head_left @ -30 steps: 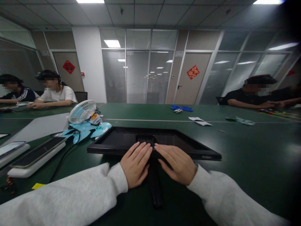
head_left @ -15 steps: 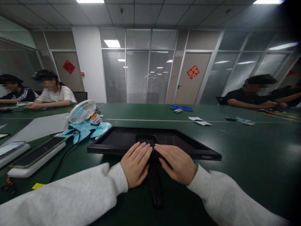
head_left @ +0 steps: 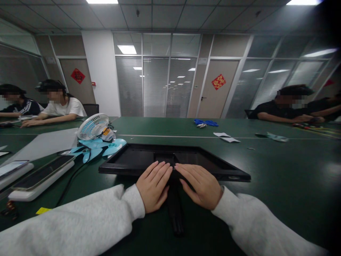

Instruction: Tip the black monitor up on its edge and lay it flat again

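Two hands, bare, in grey sleeves (head_left: 74, 224), lower centre of the frame. Left hand (head_left: 154, 186): fingers straight and together, laid palm-down over the near edge of the panel (head_left: 141, 157); grasps nothing that I can see. Right hand (head_left: 201, 185): likewise flat, thumb apart from its fingers, fingertips near those of the left; nothing visibly gripped. Whether either palm presses on the edge, I cannot tell from my end.

One panel, black, rimmed, mid-frame on the green table (head_left: 279, 160). One stem (head_left: 176, 217), black, running from under the hands toward the bottom of the frame.

Change, last second: none that I can find in hands or panel — I judge the work paused. Only the co-worker in white (head_left: 66, 106), left of frame, has shifted a hand (head_left: 29, 123) further left, which I take as no bearing on the panel.

Also listed, left side: fan (head_left: 92, 127), blue blades (head_left: 115, 145), phone (head_left: 46, 172). Right of centre: paper slips (head_left: 230, 139).
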